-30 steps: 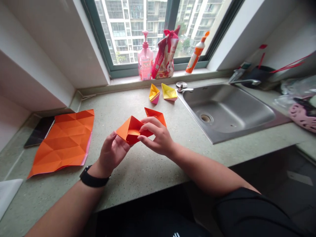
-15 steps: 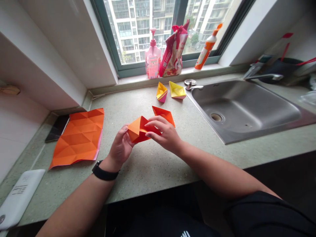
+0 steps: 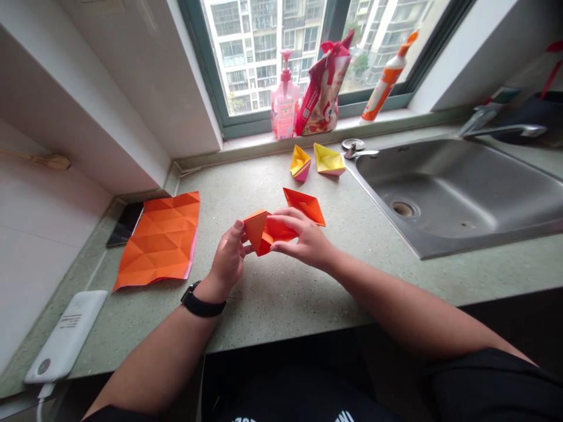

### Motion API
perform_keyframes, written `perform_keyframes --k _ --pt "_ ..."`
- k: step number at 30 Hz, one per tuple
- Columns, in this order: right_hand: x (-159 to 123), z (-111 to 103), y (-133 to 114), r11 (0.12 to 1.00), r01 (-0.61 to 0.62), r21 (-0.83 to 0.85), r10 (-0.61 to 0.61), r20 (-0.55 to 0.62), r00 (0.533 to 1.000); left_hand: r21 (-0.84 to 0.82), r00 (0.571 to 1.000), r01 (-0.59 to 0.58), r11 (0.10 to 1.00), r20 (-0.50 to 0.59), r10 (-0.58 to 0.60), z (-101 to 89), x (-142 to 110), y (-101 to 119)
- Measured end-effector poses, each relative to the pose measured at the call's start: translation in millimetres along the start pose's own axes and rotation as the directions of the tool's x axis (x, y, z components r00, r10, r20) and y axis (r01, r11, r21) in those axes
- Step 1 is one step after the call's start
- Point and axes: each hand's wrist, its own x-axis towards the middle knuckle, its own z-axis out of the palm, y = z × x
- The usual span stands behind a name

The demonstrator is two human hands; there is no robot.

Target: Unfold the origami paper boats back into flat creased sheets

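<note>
An orange folded paper boat (image 3: 256,230) is held between both hands above the counter. My left hand (image 3: 229,251) pinches its left end, thumb on top and fingers beneath. My right hand (image 3: 305,237) grips the right side, thumb low and fingers along the upper edge, covering part of the paper. Just behind my right hand lies another orange paper boat (image 3: 305,205). Farther back stand two yellow paper boats, a narrow one (image 3: 301,162) and a wider one (image 3: 329,158) with a pinkish outside.
A creased orange sheet (image 3: 160,240) lies left, partly over a dark flat object (image 3: 125,224). A white power bank (image 3: 67,337) with a cable sits at the front left. The steel sink (image 3: 422,234) is at right; a pump bottle (image 3: 285,105), bag (image 3: 324,88) and orange bottle (image 3: 387,82) line the sill.
My left hand has turned the held boat so its left end tilts more upright. The whole scene has shifted right in view as the camera moved.
</note>
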Motion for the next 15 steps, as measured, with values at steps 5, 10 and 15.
perform_keyframes --k 5,10,15 --pt "0.5 -0.7 5.6 0.997 -0.02 0.077 0.014 0.068 0.998 -0.026 0.999 0.031 0.999 0.012 -0.031 0.8 -1.3 2.3" --pt "0.9 -2.2 4.2 0.992 -0.05 0.117 0.037 0.116 0.993 -0.029 1.0 0.007 1.0 0.005 -0.007 2.8 -5.0 6.8" --pt "1.9 -4.2 0.4 0.99 -0.063 0.128 0.044 0.15 0.988 -0.007 0.999 0.029 1.0 0.026 -0.028 4.1 -7.8 11.2"
